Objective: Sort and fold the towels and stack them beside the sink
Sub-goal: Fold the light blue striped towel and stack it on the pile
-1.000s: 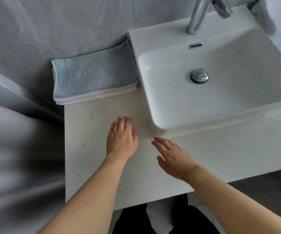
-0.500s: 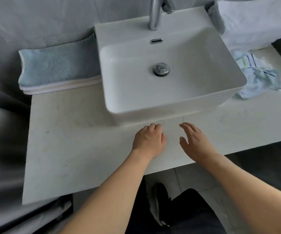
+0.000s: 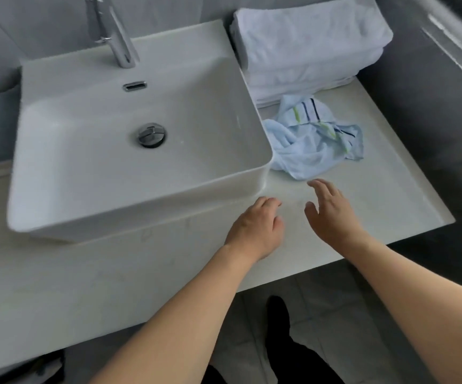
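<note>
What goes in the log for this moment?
right hand open, near crumpled towel | left hand empty | folded towels stacked

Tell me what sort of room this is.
Most likely a bathroom: a white vessel sink with a chrome faucet sits on a pale vanity counter, with a stack of folded white towels beside it.

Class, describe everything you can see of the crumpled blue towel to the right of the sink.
The crumpled blue towel is pale blue, thin soft cloth, with dark and green stripes near one end. It is unfolded, bunched in loose wrinkles, lying on the white counter right of the sink, its left edge against the basin wall. The folded white towels sit just behind it. The right hand reaches toward its near edge without touching.
</note>
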The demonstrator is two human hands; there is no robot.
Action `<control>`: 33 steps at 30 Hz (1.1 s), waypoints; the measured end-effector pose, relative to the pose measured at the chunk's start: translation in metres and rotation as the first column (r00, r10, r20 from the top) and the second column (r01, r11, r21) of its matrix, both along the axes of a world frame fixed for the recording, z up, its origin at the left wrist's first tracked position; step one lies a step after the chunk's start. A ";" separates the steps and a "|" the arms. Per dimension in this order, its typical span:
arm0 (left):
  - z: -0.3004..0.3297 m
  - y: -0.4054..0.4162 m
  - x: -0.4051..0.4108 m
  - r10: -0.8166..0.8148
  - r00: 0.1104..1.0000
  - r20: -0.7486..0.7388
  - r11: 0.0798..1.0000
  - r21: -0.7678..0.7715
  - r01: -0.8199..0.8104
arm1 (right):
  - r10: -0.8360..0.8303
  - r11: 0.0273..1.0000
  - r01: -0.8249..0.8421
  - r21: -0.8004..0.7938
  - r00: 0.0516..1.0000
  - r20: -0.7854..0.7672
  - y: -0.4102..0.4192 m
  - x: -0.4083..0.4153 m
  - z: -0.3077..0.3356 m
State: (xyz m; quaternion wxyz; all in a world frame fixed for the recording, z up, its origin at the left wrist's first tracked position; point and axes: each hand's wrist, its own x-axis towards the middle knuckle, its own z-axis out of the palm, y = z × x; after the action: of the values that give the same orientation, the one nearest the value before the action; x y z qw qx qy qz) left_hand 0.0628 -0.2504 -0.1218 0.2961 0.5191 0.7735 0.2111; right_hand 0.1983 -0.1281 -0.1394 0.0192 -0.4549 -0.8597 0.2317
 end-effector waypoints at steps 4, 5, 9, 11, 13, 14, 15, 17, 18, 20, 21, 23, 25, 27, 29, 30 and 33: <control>-0.012 0.063 0.018 0.091 0.996 0.009 0.993 0.070 -0.091 | -0.062 0.997 0.065 0.044 0.997 -0.056 0.066 0.017 -0.022; -0.017 0.078 0.017 0.095 0.995 -0.021 0.992 0.086 -0.093 | -0.083 0.995 0.087 0.047 0.993 -0.078 0.079 0.019 -0.029; -0.036 0.131 0.006 0.072 0.949 -0.307 0.996 0.064 -0.055 | -0.129 0.987 0.145 0.072 0.974 -0.185 0.102 0.017 -0.058; -0.049 0.151 -0.001 0.038 0.885 -0.464 0.998 -0.026 -0.056 | -0.112 0.980 0.142 0.142 0.972 -0.205 0.104 0.016 -0.068; -0.059 0.164 -0.004 0.080 0.834 -0.546 0.992 -0.037 -0.119 | -0.129 0.968 0.175 0.178 0.961 -0.244 0.107 0.016 -0.073; -0.063 0.167 -0.002 0.098 0.813 -0.575 0.991 -0.018 -0.132 | -0.167 0.960 0.219 0.176 0.948 -0.272 0.109 0.016 -0.074; -0.063 0.168 0.002 0.120 0.796 -0.594 0.991 0.022 -0.133 | -0.216 0.951 0.271 0.151 0.927 -0.306 0.111 0.016 -0.073; -0.058 0.162 0.013 0.146 0.818 -0.556 0.988 0.122 -0.093 | -0.292 0.938 0.338 0.069 0.885 -0.363 0.111 0.017 -0.072; -0.055 0.155 0.019 0.135 0.837 -0.530 0.985 0.162 -0.056 | -0.308 0.936 0.350 0.046 0.875 -0.373 0.110 0.018 -0.071; -0.048 0.144 0.027 0.117 0.865 -0.489 0.978 0.207 -0.016 | -0.277 0.946 0.318 0.057 0.890 -0.361 0.110 0.018 -0.069; -0.047 0.144 0.026 0.104 0.864 -0.493 0.977 0.213 0.004 | -0.253 0.953 0.294 0.071 0.904 -0.345 0.112 0.017 -0.069; -0.051 0.151 0.020 0.096 0.861 -0.499 0.981 0.195 0.004 | -0.225 0.961 0.262 0.083 0.923 -0.313 0.112 0.017 -0.071; -0.057 0.160 0.017 0.093 0.881 -0.463 0.993 0.105 -0.050 | -0.217 0.963 0.253 0.090 0.930 -0.297 0.114 0.016 -0.071; -0.065 0.165 0.020 0.089 0.890 -0.448 0.995 0.007 -0.096 | -0.217 0.963 0.251 0.096 0.938 -0.269 0.115 0.016 -0.072; -0.072 0.166 0.022 0.102 0.888 -0.448 0.994 0.003 -0.113 | -0.227 0.956 0.265 0.126 0.940 -0.255 0.116 0.015 -0.074; -0.073 0.166 0.023 0.112 0.885 -0.451 0.993 0.027 -0.113 | -0.234 0.951 0.275 0.142 0.939 -0.252 0.116 0.016 -0.075; -0.073 0.167 0.026 0.141 0.866 -0.480 0.988 0.123 -0.092 | -0.249 0.943 0.292 0.163 0.938 -0.242 0.116 0.016 -0.078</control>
State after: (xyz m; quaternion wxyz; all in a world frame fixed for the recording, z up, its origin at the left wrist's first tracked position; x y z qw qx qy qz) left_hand 0.0889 -0.0838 -0.1944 0.0530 0.5214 0.8420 0.1280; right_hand 0.2147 -0.0117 -0.2172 0.1897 -0.5368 -0.7999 0.1895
